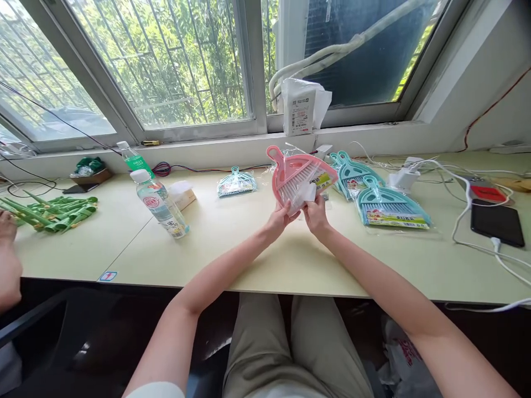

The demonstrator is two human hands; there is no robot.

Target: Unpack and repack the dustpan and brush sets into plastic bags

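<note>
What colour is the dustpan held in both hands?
The dustpan is pink, clearest in the head view.

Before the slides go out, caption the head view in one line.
Left hand and right hand hold a pink dustpan set at a table, teal sets nearby.

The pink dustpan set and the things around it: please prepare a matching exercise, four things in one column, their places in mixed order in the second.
1. Pink dustpan set
2. White pack with printed label
3. Green leaf-like strips
4. Phone with white cable

A. On the window ledge
B. On the table's right side
C. Held by the left hand and right hand
D. On the left, near another person's hand

Pairs: 1-C; 2-A; 3-D; 4-B
</note>
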